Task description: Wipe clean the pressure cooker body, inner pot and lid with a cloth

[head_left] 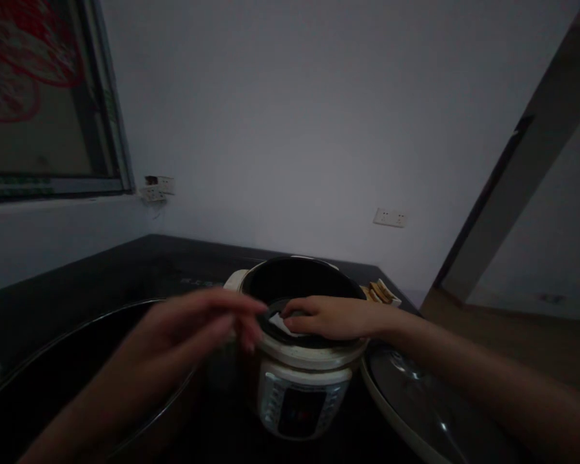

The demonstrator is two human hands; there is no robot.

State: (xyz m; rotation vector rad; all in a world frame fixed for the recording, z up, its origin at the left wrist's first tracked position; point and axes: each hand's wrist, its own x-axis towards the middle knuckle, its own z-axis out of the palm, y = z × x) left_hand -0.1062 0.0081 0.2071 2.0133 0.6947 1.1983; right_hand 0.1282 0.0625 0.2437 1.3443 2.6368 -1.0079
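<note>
An electric pressure cooker (302,403) with a pale body and a front control panel stands before me, lid off, its dark inner pot (294,277) showing. My right hand (326,316) reaches over the rim with fingers curled on a white wipe (283,324), pressed to the pot's inner wall; whether it is paper or cloth I cannot tell. Blurred by motion, my left hand (203,332) hovers at the cooker's left rim, fingers stretched out and holding nothing visible. Whether its fingertips touch the rim is unclear.
A large dark round pan (96,320) stands at left under my left arm. A lid (410,412) with a pale rim lies at right beneath my right forearm. Behind the cooker are small brownish items (379,291) on the black countertop (174,258). Wall sockets (389,218) are beyond.
</note>
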